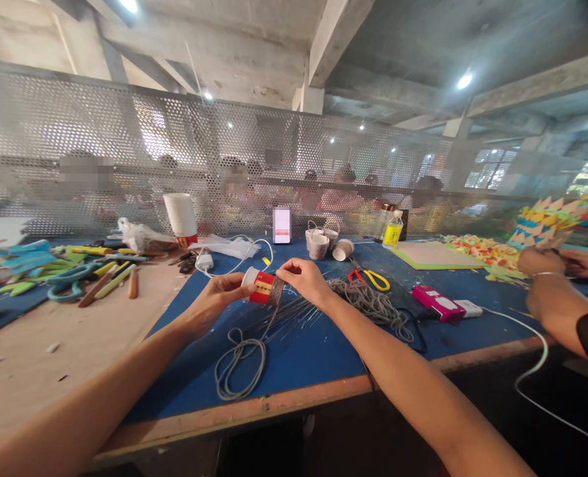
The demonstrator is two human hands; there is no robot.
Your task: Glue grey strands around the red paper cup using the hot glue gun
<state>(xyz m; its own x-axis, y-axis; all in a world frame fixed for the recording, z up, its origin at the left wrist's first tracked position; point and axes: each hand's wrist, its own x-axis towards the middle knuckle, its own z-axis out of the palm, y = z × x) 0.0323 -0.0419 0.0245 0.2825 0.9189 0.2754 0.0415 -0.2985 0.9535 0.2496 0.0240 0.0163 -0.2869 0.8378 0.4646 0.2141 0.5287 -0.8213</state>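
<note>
My left hand (228, 295) grips a red and white paper cup (262, 286), which lies on its side in the air above the blue table. Grey cord (276, 289) is wound round one end of the cup. My right hand (303, 281) is closed at that end, fingertips pinched by the cord; the exact hold is hard to make out. From the cup the cord runs down to a loose loop (240, 371) on the table. Right of my hands lies a tangled heap of the same cord (368, 305), with thin wire-like strands (294, 315) beside it.
Yellow and red scissors (373, 279) lie behind the cord heap. Further back stand small cord-wrapped cups (317, 245), a phone (282, 225), a yellow-labelled bottle (393, 230) and stacked paper cups (180, 218). A pink power bank (437, 303) and a co-worker's hands (547, 265) are at right.
</note>
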